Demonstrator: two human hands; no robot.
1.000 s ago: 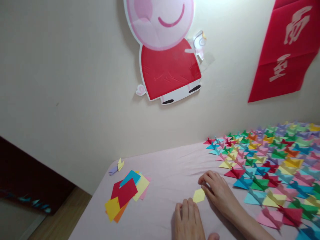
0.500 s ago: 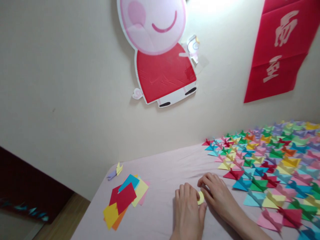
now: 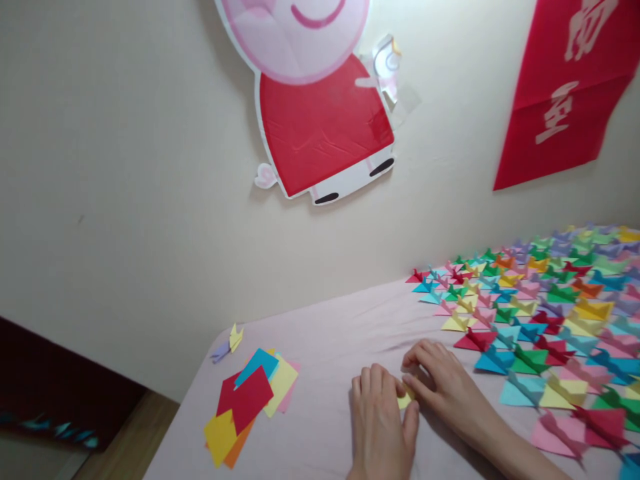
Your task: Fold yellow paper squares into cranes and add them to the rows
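Observation:
A small folded yellow paper (image 3: pixel 406 399) lies on the pale pink cloth (image 3: pixel 325 347), mostly covered by my two hands. My left hand (image 3: pixel 383 423) lies over its left side, fingers together and bent down on it. My right hand (image 3: pixel 440 383) presses on its right side with curled fingertips. Only a sliver of yellow shows between the thumbs.
A loose pile of coloured paper squares (image 3: pixel 250 400) lies to the left. Two small folded pieces (image 3: pixel 229 340) sit near the far left corner. Several rows of folded paper cranes (image 3: pixel 540 320) cover the right side. A cartoon pig cutout (image 3: pixel 320 113) and red banner (image 3: pixel 565 93) hang on the wall.
My left hand moved forward onto the yellow paper, which was plainly visible a second ago and is now nearly hidden. The view shifted slightly.

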